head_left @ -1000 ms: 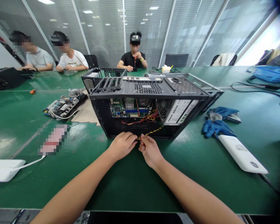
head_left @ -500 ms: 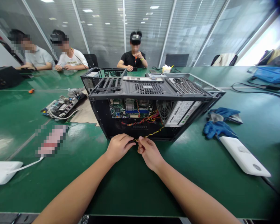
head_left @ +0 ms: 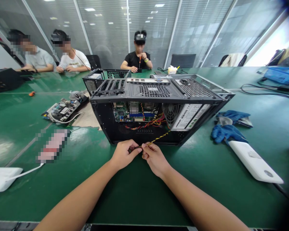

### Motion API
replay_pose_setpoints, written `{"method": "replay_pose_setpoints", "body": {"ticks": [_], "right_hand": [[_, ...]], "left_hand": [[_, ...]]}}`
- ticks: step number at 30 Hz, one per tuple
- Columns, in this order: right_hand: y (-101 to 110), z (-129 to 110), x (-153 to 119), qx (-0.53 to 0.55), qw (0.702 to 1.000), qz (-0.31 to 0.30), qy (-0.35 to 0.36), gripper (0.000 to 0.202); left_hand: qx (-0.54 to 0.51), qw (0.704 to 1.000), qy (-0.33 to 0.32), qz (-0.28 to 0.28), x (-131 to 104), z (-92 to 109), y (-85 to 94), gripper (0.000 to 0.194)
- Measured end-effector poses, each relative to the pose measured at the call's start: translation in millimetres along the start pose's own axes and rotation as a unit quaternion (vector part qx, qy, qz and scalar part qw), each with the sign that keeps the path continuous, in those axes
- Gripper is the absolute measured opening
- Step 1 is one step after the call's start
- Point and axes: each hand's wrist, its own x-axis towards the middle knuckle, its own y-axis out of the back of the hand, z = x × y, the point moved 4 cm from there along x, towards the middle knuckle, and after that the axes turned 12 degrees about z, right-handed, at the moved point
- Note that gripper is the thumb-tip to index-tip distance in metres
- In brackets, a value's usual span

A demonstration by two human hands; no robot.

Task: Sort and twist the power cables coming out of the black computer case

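Observation:
A black computer case (head_left: 159, 91) lies on the green table with its open side toward me. Inside it show a motherboard (head_left: 121, 113), a bundle of coloured wires (head_left: 149, 124) and a power supply (head_left: 190, 117) with a fan. From the power supply a twisted yellow-and-black cable (head_left: 161, 138) runs out to my hands at the case's near edge. My right hand (head_left: 155, 157) pinches this cable between thumb and fingers. Just to its left, my left hand (head_left: 122, 154) is closed on the cable's dark end; the exact end piece is partly hidden by the fingers.
To the left lie a loose circuit board (head_left: 64, 110) on cardboard, a blurred pinkish object (head_left: 53, 146) and a white device (head_left: 4, 178) with a cord. Blue gloves (head_left: 227, 131) and a white power bank-like box (head_left: 255, 160) lie right. Several people sit across the table.
My left thumb and fingers have shifted on the cable, so more of its dark end shows between them. My right hand keeps its pinch in nearly the same place.

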Motion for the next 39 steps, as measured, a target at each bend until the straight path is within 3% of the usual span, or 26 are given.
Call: {"method": "replay_pose_setpoints", "body": {"ticks": [8,11,24,31,39], "right_hand": [[-0.2,-0.1,-0.4,-0.019,1.0,-0.008,0.009,0.034],[-0.8,-0.2,-1.0,-0.028,1.0,-0.003,0.012,0.034],[0.4,0.7,-1.1,-0.011,1.0,0.015,0.003,0.035],[0.8,-0.9,0.6,0.067,0.995,0.01,-0.073,0.033],[3.0,-0.1,1.6,0.031,0.997,0.034,-0.068,0.039]], "left_hand": [[-0.131,0.978,0.154,-0.058,-0.8,-11.4,-8.5,0.032],[-0.172,0.965,0.181,-0.075,-1.0,-12.5,-10.5,0.034],[-0.154,0.968,0.185,-0.065,-2.6,-10.7,-11.9,0.032],[-0.123,0.985,0.119,-0.029,-2.5,-9.5,-9.6,0.024],[-0.064,0.995,0.072,0.004,0.2,-7.0,-4.4,0.023]]}}
